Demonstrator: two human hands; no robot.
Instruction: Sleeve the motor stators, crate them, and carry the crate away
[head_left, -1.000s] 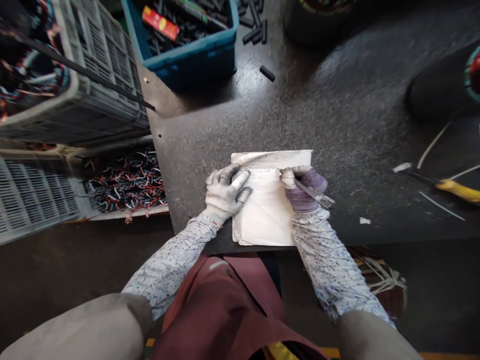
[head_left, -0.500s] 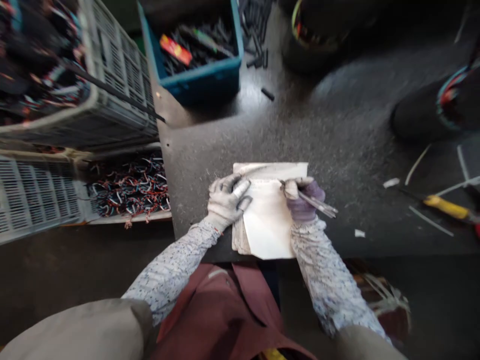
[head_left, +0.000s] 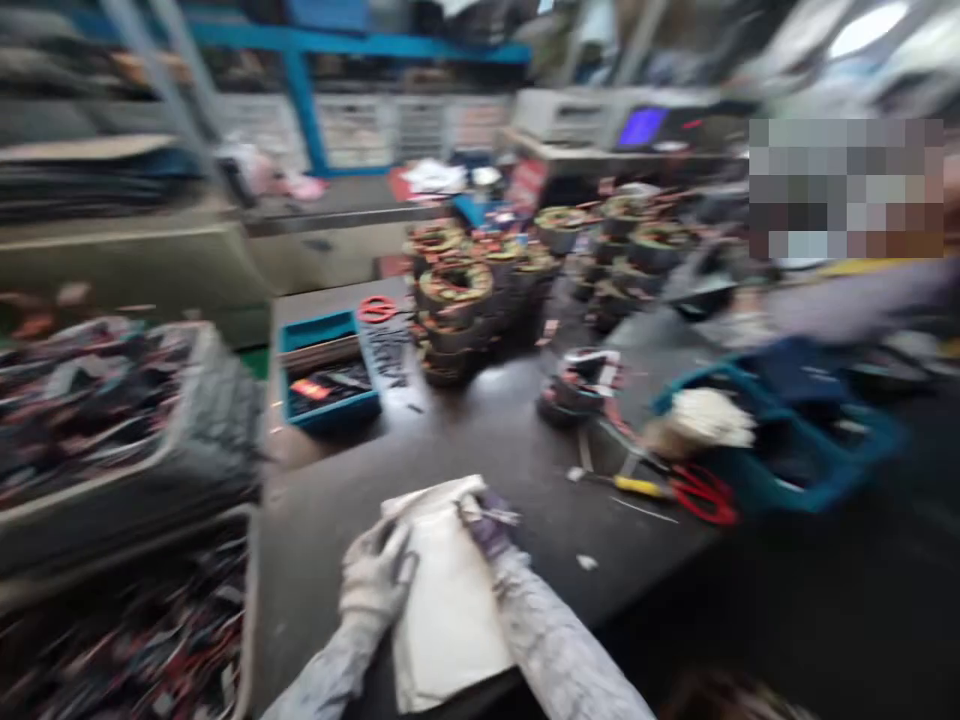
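Note:
A pad of white paper sheets [head_left: 450,610] with worn edges lies at the table's near edge. My left hand [head_left: 375,575], in a pale work glove, rests along the pad's left side with thumb and fingers apart. At the upper right of the pad is my right hand [head_left: 489,525], in a purple and white glove, its fingers closed around a slim pen-like stick [head_left: 504,515]. Motion blur hides the stick's tip and exact kind. Patterned sleeves cover both forearms.
Left of the table stand crates of wire bundles [head_left: 221,400]. A blue bin [head_left: 330,410] and stacked wound coils [head_left: 454,300] sit farther back. Right are a single coil [head_left: 577,385], a yellow-handled tool [head_left: 637,487], red-handled scissors [head_left: 705,495] and blue trays [head_left: 795,480]. A co-worker's sleeve [head_left: 847,300] shows beyond.
My view has swung up and to the right, bringing the coils, trays and co-worker into sight. Both hands stay at the paper; the right remains closed on the stick.

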